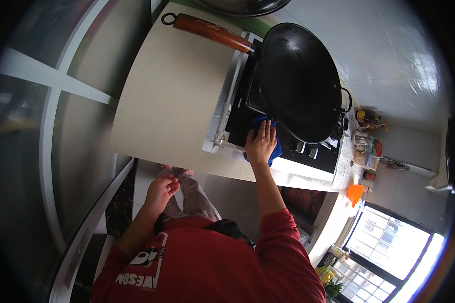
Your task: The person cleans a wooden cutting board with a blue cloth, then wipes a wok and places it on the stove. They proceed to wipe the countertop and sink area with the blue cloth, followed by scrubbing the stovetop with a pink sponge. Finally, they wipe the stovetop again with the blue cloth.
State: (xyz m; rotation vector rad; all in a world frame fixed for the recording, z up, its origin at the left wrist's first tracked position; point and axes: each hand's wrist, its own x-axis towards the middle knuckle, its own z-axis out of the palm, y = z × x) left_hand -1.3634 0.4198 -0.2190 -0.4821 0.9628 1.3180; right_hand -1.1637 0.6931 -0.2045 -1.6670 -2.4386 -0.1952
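Note:
My right hand (pixel 262 143) presses down on a blue cloth (pixel 275 154) at the front edge of the black gas stove (pixel 238 117). Its fingers lie over the cloth and point away from me, and part of the cloth is hidden beneath them. Just beyond the fingertips, a large black wok (pixel 301 76) rests on the stove, its brown wooden handle (pixel 212 33) reaching over the counter to the left. My left hand (pixel 161 192) hangs beside my leg, below the counter, holding nothing, its fingers loosely bent and slightly apart.
A pale countertop (pixel 174 86) runs left of the stove. Stove knobs (pixel 307 149) sit right of the cloth. Jars and packages (pixel 365 151) and an orange object (pixel 354 194) stand farther right, near a window (pixel 387 242). A sliding glass door (pixel 86 116) borders the left side.

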